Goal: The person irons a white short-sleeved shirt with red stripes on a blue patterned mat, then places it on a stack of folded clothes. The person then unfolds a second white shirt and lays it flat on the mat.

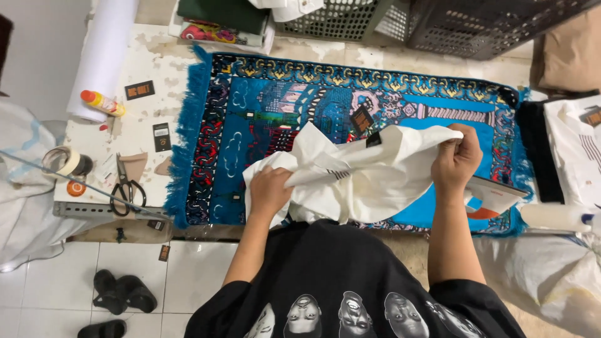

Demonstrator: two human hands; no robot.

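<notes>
Black-sleeved arms stretch a white garment [350, 181] over the blue rug [263, 125]: left hand [270, 191] and right hand [457, 159] both clench it, still crumpled, unfolded.

We see a blue rug [282, 119] with a fringe on the table. To the left lie scissors [127, 189], a tape roll [66, 163] and an orange-capped bottle [103, 104]. Black sandals [122, 294] sit on the near floor.

rug [263, 119] centre open; scissors [127, 188], tape roll [66, 161] crowd left edge
</notes>
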